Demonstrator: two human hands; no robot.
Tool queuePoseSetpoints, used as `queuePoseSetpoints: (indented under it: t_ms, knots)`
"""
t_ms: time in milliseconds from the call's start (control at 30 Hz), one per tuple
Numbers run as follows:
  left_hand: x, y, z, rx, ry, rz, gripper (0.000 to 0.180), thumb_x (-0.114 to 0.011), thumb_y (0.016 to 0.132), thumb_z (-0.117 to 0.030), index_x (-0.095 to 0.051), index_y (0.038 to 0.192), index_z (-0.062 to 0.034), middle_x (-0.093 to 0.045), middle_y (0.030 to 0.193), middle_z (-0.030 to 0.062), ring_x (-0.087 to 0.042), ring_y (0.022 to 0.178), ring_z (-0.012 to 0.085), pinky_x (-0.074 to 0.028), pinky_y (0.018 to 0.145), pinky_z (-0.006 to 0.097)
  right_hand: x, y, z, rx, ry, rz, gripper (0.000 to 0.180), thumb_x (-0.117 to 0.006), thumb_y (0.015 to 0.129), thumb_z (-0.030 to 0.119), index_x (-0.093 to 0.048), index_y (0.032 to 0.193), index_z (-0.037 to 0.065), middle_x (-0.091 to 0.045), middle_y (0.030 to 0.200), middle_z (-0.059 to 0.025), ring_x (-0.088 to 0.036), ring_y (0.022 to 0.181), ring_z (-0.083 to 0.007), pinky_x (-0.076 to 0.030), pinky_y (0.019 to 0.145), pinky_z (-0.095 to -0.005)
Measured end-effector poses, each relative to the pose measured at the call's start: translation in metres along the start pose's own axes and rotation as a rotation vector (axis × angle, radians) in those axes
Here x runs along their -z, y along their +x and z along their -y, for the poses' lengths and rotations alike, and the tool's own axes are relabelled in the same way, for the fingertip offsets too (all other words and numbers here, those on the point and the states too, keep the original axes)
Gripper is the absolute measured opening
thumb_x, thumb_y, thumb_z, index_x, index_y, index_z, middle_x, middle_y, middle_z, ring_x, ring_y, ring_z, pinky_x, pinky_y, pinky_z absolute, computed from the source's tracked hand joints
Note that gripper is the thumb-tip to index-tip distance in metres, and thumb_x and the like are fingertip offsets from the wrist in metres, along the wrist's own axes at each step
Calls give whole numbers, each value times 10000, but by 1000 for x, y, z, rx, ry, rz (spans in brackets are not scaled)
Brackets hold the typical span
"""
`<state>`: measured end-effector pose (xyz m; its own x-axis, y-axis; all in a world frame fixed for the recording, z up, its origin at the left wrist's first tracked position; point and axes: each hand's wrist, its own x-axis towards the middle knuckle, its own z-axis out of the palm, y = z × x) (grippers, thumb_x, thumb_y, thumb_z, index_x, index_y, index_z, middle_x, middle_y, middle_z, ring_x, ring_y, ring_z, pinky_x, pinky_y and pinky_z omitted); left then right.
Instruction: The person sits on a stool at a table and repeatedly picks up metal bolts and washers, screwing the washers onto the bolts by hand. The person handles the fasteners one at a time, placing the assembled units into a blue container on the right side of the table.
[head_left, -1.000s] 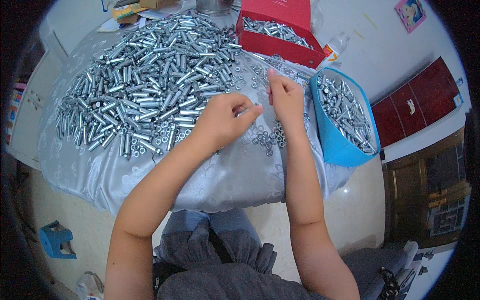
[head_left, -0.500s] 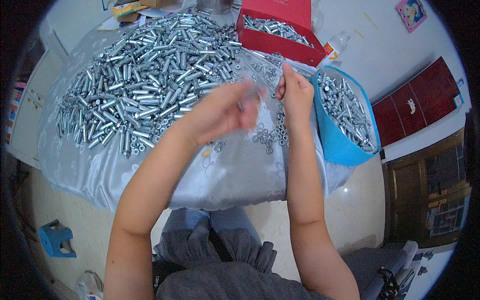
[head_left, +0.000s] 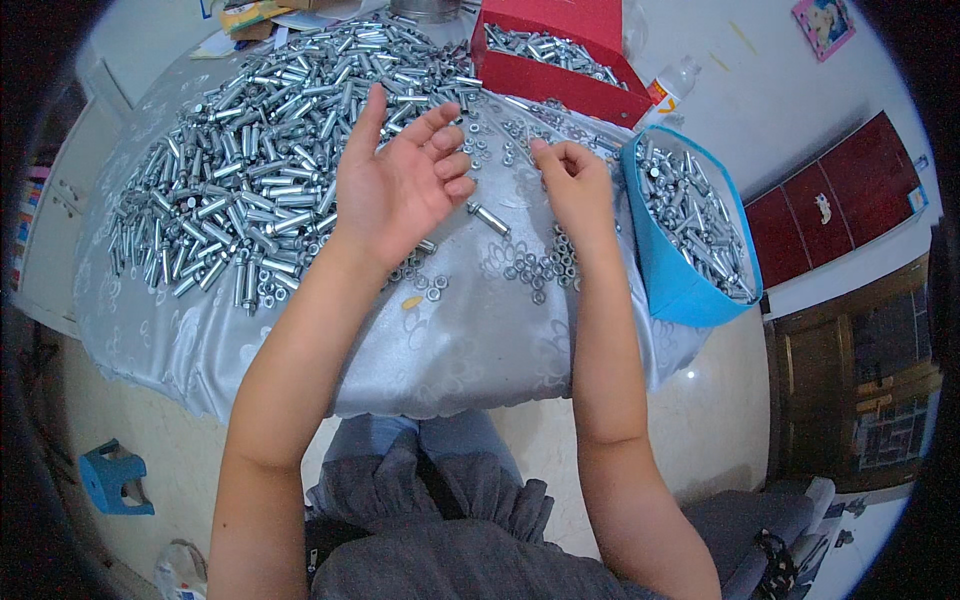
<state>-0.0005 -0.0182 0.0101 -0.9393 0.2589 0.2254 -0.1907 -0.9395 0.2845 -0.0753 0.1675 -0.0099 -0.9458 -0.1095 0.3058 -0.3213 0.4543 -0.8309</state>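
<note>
Head | left hand point(head_left: 400, 190): grip apart, near bolt pile point(head_left: 262, 180) | right hand point(head_left: 580, 195): curled, cannot tell grip | loose bolt point(head_left: 490, 219): on worktop point(head_left: 470, 350), between hands

The left hand point(head_left: 393, 190) has swung toward ten o'clock and opened. A bolt point(head_left: 489, 219) now shows at its four o'clock (the hand covered that spot before). The right hand point(head_left: 580, 200) has edged toward nine o'clock.

The left forearm point(head_left: 312, 340) is slanting inward. The left hand point(head_left: 400, 190) is presenting an open palm, thumb pointing forward, fingers bending slightly. The right forearm point(head_left: 606, 350) is pointing ahead. The right hand point(head_left: 577, 193) is holding its fingers curled, thumb apparently lying beside the index finger.
</note>
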Motion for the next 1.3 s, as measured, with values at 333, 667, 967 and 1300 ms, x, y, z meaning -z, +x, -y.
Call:
queuePoseSetpoints:
  t_ms: [333,667,967,1300]
  knots:
    - [5,0,-5,-30,-15,-86,555,-439,803,-539,-496,946,-6,-431,704,26,-367,591,143,-297,531,257,-11,-2,-13,189,-228,-74,214,-592,738,183,-573,821,-13,-587,829,-188,-560,798,-314,-432,728,-371]
    - [12,3,-2,-13,-74,-175,450,-472,817,-483,-496,898,-41,-408,663,3,-344,550,123,-278,506,246,11,46,-26,-103,-768,-69,319,-517,735,74,-477,1045,6,-499,1054,-224,-490,998,-375,-398,859,-427]
    - [10,8,13,78,71,-234,322,-492,846,-410,-517,869,-90,-400,618,-38,-354,529,89,-299,487,225,26,108,-97,-149,-893,-18,270,-504,728,53,-523,980,-43,-508,1034,-280,-518,961,-393,-425,837,-425]
    - [17,11,12,56,165,-210,285,-485,856,-394,-490,873,-110,-389,638,-52,-345,539,70,-301,498,215,15,113,-62,-121,-1378,105,218,-479,807,121,-614,958,39,-610,972,-126,-586,915,-287,-469,784,-384]
